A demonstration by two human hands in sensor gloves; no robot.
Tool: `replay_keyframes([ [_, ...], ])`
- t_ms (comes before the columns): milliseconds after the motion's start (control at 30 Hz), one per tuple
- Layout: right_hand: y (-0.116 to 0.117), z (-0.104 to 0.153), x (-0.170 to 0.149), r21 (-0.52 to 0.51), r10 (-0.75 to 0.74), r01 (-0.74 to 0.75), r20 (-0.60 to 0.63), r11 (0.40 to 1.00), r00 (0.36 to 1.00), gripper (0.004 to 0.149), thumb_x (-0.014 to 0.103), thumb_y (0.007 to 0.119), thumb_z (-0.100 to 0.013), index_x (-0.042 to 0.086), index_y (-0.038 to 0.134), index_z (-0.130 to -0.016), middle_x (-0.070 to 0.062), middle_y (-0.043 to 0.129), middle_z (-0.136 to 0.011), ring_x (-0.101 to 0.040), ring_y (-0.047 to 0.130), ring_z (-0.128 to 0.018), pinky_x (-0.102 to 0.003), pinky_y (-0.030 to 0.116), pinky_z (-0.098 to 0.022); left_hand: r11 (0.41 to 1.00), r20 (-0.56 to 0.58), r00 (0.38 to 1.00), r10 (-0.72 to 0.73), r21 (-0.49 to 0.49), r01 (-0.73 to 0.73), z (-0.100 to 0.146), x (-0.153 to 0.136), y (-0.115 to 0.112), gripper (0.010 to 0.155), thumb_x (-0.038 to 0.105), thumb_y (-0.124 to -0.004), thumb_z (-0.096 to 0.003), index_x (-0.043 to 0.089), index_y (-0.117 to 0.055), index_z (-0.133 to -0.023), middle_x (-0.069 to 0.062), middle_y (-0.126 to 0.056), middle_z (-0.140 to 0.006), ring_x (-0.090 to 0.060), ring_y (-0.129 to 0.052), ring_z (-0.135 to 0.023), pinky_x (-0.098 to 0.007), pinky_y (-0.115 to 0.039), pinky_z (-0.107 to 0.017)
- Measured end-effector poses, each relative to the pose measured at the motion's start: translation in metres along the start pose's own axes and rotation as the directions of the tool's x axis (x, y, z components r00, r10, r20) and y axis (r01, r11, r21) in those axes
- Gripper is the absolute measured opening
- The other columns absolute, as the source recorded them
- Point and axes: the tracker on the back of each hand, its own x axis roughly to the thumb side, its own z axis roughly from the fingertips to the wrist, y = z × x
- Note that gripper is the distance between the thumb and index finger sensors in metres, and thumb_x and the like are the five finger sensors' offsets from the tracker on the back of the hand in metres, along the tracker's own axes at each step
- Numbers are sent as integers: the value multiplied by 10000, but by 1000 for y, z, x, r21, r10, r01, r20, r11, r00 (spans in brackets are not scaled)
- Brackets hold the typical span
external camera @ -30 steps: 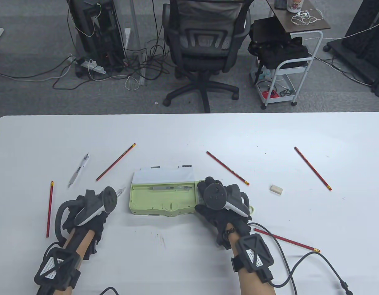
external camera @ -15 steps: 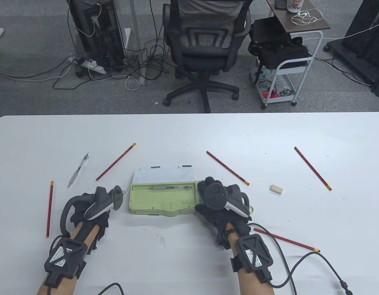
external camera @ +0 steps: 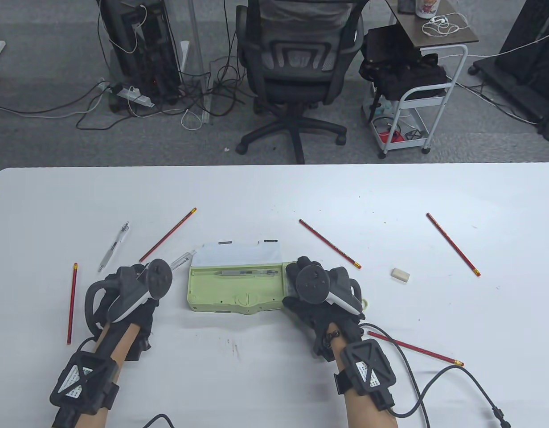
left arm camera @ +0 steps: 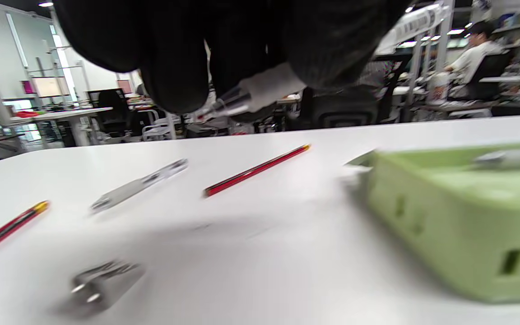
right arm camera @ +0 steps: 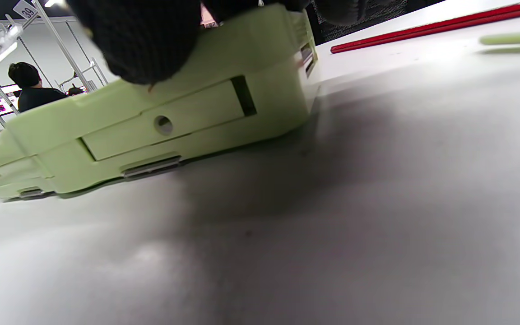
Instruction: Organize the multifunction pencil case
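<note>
1. A clear pen is held in the curled fingers of the left hand; its tip end is seen below the fingers in the left wrist view, and its far end reaches to the left corner of the case's lid.
2. The green pencil case is set open on the white tabletop, between the two hands, with its white lid laid back beyond the fingers.
3. A grey pen is laid lengthwise in the case's tray.
4. The right end of the case is gripped by the fingers of the right hand, which are curled over its top edge.
5. Beyond the left fingers a red pencil and a second clear pen are laid; another red pencil is to their left.
6. Beyond the right fingers a red pencil is laid; a white eraser and a further red pencil are well to their right.
7. A red pencil is laid beside the right wrist.
</note>
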Motion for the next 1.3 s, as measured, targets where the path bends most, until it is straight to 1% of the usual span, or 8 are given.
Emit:
replay_keyframes([
  [67,0,0,0,-1,0,0,1,1000,1000,774,410,752,-464,96,437,-1097,-243,297,-1122,-533,422,-1012,-627,441,-715,999,46,999,5,52,-7,-1,14,6,440,338,-779,-569,275,-724,-1001,-86,-879,-992,-405,-846,-922,-681,-659,-698],
  [200,-1,0,-1,-2,-1,1,4,1000,1000,773,410,758,-461,100,444,-1096,-239,305,-1123,-529,427,-1012,-624,444,-717,998,159,987,3,68,-14,-5,45,7,440,334,-774,-567,292,-720,-1002,-76,-861,-1002,-397,-835,-914,-694,-639,-709],
  [267,-1,0,-2,-2,-5,5,4,1000,1000,771,409,761,-460,102,449,-1095,-235,311,-1123,-529,428,-1012,-624,443,-717,997,233,972,-27,72,10,-8,64,4,441,336,-779,-563,300,-727,-999,-67,-861,-1003,-386,-833,-909,-700,-634,-712],
  [367,-1,-1,-2,-3,-8,8,5,1000,1000,770,408,762,-460,104,450,-1094,-235,311,-1123,-527,428,-1013,-624,444,-717,996,294,953,-70,82,48,-12,87,-1,435,347,-799,-552,308,-752,-982,-51,-874,-991,-367,-842,-898,-698,-638,-714],
  [500,-2,-1,-2,-2,-7,7,6,1000,1000,769,408,763,-459,102,454,-1094,-233,314,-1124,-526,429,-1013,-623,445,-717,995,344,935,-88,65,70,-16,110,-8,428,366,-828,-537,297,-790,-958,-38,-904,-962,-357,-859,-885,-699,-645,-711],
  [700,-2,-1,-3,-1,-7,7,6,1000,1000,768,409,764,-459,106,456,-1093,-231,316,-1124,-527,429,-1013,-624,444,-717,994,362,926,-110,51,98,-21,123,-13,424,383,-848,-527,292,-813,-940,-28,-921,-943,-355,-866,-883,-701,-646,-709],
  [933,-2,-1,-3,0,-7,7,6,1000,1000,768,409,764,-459,105,455,-1094,-234,315,-1123,-528,429,-1013,-624,444,-717,989,355,923,-145,54,135,-23,129,-18,426,393,-847,-526,292,-815,-939,-26,-918,-945,-358,-860,-890,-702,-643,-711],
  [1300,-2,-1,-3,0,-4,4,6,1000,1000,769,409,762,-460,103,453,-1094,-234,315,-1123,-529,430,-1012,-625,445,-717,987,350,923,-159,64,146,-24,134,-20,430,398,-853,-521,290,-818,-936,-23,-918,-944,-356,-862,-887,-699,-644,-710],
])
